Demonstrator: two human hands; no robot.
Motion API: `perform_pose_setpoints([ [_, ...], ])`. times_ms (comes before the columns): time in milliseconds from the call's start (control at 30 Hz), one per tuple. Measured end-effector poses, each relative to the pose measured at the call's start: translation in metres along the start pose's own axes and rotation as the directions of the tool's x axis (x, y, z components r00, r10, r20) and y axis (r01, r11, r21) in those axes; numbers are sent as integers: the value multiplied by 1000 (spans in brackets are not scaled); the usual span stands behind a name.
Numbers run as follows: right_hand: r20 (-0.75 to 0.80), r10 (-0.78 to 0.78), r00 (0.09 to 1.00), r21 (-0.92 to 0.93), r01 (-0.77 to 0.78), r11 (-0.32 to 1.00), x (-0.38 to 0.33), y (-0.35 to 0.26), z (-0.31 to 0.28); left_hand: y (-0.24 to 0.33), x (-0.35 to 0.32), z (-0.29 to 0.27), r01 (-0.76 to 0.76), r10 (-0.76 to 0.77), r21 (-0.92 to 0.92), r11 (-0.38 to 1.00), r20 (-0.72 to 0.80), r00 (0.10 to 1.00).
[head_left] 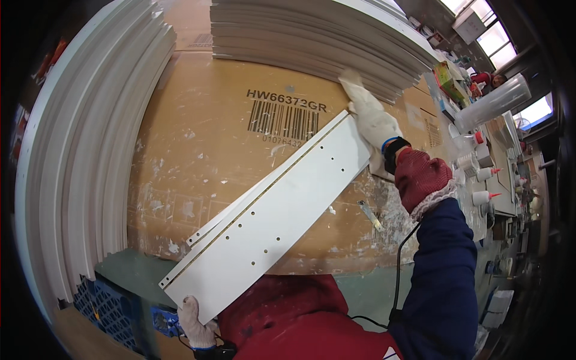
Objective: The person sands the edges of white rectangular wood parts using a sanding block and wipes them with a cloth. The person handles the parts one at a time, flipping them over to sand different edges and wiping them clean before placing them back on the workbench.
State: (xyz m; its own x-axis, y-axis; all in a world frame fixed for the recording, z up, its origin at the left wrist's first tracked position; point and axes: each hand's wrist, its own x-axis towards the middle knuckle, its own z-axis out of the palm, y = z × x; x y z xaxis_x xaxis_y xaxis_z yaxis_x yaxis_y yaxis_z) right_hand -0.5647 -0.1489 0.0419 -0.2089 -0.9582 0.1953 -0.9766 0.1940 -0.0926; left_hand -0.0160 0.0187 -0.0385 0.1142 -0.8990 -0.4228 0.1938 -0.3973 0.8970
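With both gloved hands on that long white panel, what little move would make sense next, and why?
Probably slide the white panel a little further onto the cardboard sheet. The left hand holds its near end, which overhangs the edge, while the right hand steadies the far end beside the panel stack.

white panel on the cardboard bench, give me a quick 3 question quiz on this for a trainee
1. True or false: the long white panel has a row of small holes along it.
2. Which gloved hand is at the far end of the panel, by the stack of white boards? A) left hand B) right hand
3. Fill in: the panel lies over a sheet of brown ______ spotted with white flecks.

Key
1. True.
2. B: the right hand is at the far end, while the left hand grips the near corner.
3. Cardboard.
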Motion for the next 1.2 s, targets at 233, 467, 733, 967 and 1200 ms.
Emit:
perform_pose_setpoints([
  [233,-154,188,970,-81,-202,976,18,73,-15,-31,8,-55,-443,457,497,746,102,884],
  [467,-422,165,891,358,-4,934,23,22,-104,1,-11,-52,4,6,47,999,-200,980],
  [733,-253,-209,945,6,218,976,28,8,-72,4,-12,-91,202,-192,5,979,-289,938],
  [967,39,-229,973,88,225,970,-124,-23,-45,12,-17,-77,213,-187,37,976,-350,918],
  [1200,0,273,962,-3,-273,962,-237,-69,-23,27,-19,-60,182,-171,23,983,-241,955],
])
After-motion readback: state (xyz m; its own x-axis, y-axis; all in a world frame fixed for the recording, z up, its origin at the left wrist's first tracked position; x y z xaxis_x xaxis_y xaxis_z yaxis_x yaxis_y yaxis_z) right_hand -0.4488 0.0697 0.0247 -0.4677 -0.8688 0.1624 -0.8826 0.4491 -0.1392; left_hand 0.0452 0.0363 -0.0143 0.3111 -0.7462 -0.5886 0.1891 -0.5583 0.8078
